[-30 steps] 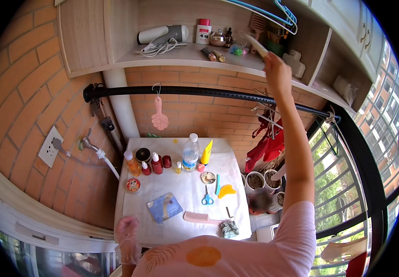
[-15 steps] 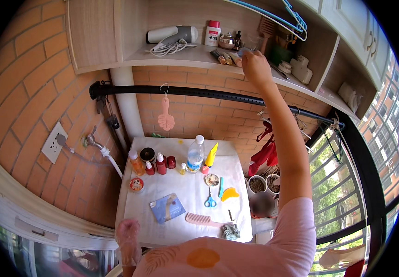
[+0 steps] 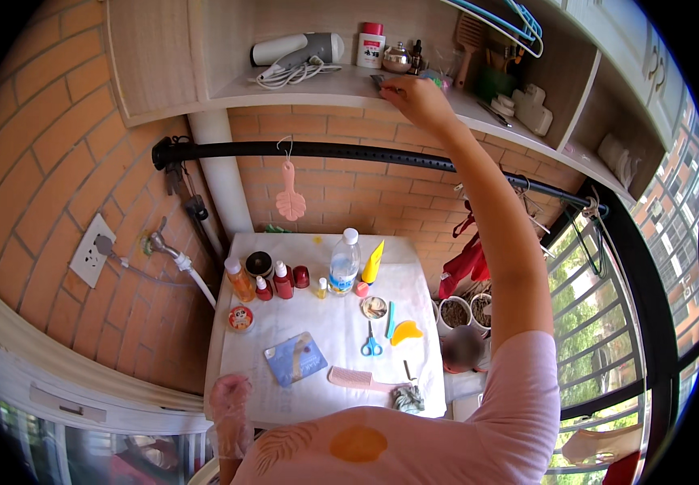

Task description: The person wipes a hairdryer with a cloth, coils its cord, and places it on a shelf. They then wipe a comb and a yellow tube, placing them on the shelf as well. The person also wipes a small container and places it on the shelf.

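Note:
My right hand (image 3: 416, 99) reaches up to the front of the wooden shelf (image 3: 309, 93). Its fingers are closed at a small dark tube (image 3: 377, 81), only the end of which shows; the hand covers the other small tubes there. Down at the near left corner of the white-covered table (image 3: 285, 315), my left hand (image 3: 230, 396) is in a clear plastic glove, fingers curled in, with nothing seen in them. A blue flat packet (image 3: 295, 359) lies nearest to it. Farther right are a pink comb (image 3: 351, 377) and blue-handled scissors (image 3: 371, 346).
A hair dryer (image 3: 297, 50), a white bottle with a red cap (image 3: 371, 44) and a round jar (image 3: 396, 58) stand on the shelf. Below runs a black rail (image 3: 325, 153) with a pink brush (image 3: 290, 194). The table's back holds a clear bottle (image 3: 344, 263) and several cosmetics.
My right hand has moved left along the shelf edge, from beside the small tubes to over them. A colourful item now shows behind it. My left hand has shifted slightly up.

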Demonstrator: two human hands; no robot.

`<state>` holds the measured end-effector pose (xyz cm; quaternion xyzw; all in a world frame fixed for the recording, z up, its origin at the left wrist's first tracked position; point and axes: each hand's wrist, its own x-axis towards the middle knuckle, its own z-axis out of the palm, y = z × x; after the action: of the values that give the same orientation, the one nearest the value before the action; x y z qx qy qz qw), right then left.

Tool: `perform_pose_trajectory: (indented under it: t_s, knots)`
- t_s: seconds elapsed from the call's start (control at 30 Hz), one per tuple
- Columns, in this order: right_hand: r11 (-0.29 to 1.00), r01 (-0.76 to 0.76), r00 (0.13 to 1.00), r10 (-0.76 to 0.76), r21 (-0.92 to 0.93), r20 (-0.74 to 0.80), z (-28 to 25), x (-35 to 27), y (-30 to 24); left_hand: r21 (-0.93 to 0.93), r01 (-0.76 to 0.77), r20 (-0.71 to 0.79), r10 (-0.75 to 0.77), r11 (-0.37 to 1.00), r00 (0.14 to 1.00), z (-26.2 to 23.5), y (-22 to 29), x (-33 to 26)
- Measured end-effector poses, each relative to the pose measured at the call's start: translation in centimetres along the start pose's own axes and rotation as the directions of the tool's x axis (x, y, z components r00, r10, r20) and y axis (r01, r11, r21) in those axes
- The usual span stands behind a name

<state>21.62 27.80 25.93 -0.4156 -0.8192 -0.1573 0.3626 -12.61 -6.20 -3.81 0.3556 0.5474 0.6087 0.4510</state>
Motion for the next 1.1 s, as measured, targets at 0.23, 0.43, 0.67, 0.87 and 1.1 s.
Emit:
perform_pose_trajectory:
  t_s: [0.23,0.43,0.67,0.87,1.1]
  knots:
    - [0.988,0.153,0.985,-0.153,-0.005,-0.074,0.9,0.3,2.0,0.010,0.017,-0.013,-0.017,1.000,1.000,0.6,0.5,0.0]
    - [0.991,-0.099,0.990,0.089,0.087,0.109,0.7,0.9,1.5,0.025,-0.011,-0.065,0.012,1.000,0.998,1.0,0.6,-0.2]
    - [0.985,-0.137,0.990,0.133,0.104,0.039,0.8,1.7,1.7,0.077,-0.059,-0.071,0.064,0.995,0.995,1.1,0.9,-0.6]
    - [0.958,-0.255,0.960,0.236,-0.127,-0.152,-3.9,2.6,8.4,0.091,-0.051,-0.082,0.058,0.995,0.995,1.5,1.3,-0.4]
    - [0.910,-0.286,0.934,0.335,-0.302,0.126,-3.1,3.4,12.6,0.112,0.103,-0.127,-0.088,0.988,0.988,3.1,2.0,0.1]
